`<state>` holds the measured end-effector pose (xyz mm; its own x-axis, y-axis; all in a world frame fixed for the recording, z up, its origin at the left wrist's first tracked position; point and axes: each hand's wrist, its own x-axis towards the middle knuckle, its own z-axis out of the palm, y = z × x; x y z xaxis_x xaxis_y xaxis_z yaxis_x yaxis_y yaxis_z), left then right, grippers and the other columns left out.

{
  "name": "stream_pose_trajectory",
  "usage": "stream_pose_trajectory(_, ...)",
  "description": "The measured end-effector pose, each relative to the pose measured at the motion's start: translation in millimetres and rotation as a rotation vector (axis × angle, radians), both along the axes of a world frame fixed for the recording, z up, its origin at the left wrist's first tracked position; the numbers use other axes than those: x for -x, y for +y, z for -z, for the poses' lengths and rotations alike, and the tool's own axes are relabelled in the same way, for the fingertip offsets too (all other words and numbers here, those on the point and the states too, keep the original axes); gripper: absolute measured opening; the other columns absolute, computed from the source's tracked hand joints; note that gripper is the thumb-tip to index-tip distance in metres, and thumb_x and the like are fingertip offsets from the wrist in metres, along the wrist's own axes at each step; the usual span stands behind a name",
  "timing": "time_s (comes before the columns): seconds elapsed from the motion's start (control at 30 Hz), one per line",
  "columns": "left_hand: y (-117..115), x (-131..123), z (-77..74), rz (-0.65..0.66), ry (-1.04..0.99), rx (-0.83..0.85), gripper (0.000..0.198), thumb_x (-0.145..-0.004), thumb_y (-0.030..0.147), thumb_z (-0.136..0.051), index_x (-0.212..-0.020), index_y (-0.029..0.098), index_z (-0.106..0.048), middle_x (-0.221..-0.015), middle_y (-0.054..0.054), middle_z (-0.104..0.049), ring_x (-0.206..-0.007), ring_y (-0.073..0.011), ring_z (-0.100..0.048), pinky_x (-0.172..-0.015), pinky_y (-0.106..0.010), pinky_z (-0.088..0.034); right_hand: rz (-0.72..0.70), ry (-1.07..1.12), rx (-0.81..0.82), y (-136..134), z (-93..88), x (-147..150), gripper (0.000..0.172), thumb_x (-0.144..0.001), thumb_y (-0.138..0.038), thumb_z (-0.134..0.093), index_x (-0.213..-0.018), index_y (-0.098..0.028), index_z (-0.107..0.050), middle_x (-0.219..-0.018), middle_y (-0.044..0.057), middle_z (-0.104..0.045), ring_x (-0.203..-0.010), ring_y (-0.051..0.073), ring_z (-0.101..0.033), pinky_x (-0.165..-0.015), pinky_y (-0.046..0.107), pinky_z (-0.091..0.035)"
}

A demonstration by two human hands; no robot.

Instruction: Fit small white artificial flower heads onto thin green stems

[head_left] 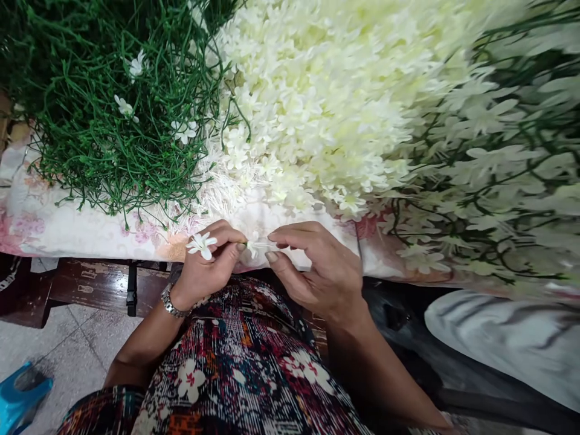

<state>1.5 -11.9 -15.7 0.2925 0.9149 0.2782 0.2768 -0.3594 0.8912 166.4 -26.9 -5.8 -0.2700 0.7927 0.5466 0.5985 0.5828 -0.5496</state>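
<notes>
Just beyond our fingers, a heap of white blossoms (326,103) covers the worktop (67,232), green stems (109,121) lying left of it. Our left hand (206,266) pinches a small white flower (202,244); our right hand (317,266) nips a thin white stamen piece (258,245) between both hands.

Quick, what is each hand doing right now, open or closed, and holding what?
Left hand: closed, holding a white flower between its fingers.
Right hand: fingertips pinched on a small white flower piece between both hands.
</notes>
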Motion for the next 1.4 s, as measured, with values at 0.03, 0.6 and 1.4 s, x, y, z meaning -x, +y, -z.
stream_pose_trajectory(0.03, 1, 1, -0.8, 0.011, -0.029, 0.014, 0.009, -0.077, 0.012, -0.049, -0.070, 0.014, -0.055, -0.061, 0.002, -0.047, -0.060, -0.0086, -0.045, -0.057, -0.023, -0.036, 0.000, -0.011, -0.020, 0, -2.9, -1, 0.026, -0.069, -0.011, -0.057, -0.094, -0.017, -0.050, -0.081, 0.005, -0.058, -0.075, 0.013, -0.054, -0.063, 0.027, -0.048)
stream_pose_trajectory(0.6, 2, -6, -3.5, 0.060, 0.033, 0.026, 0.012, -0.075, 0.007, -0.047, -0.067, 0.015, -0.052, -0.060, 0.003, -0.043, -0.059, -0.0085, -0.042, -0.057, -0.023, -0.033, -0.068, -0.131, -0.066, 7, -1.7, 2, 0.011, -0.072, -0.007, -0.048, -0.079, -0.016, -0.050, -0.069, 0.004, -0.056, -0.066, 0.012, -0.050, -0.060, 0.025, -0.046)
stream_pose_trajectory(1.4, 4, -11, 7.9, -0.013, 0.010, -0.017, 0.012, -0.076, 0.008, -0.043, -0.069, 0.016, -0.048, -0.061, 0.003, -0.040, -0.060, -0.0094, -0.042, -0.059, -0.024, -0.035, -0.115, -0.081, -0.017, 17, 9.1, 6, 0.015, -0.072, -0.004, -0.046, -0.081, -0.016, -0.045, -0.068, 0.003, -0.053, -0.067, 0.012, -0.049, -0.059, 0.024, -0.046)
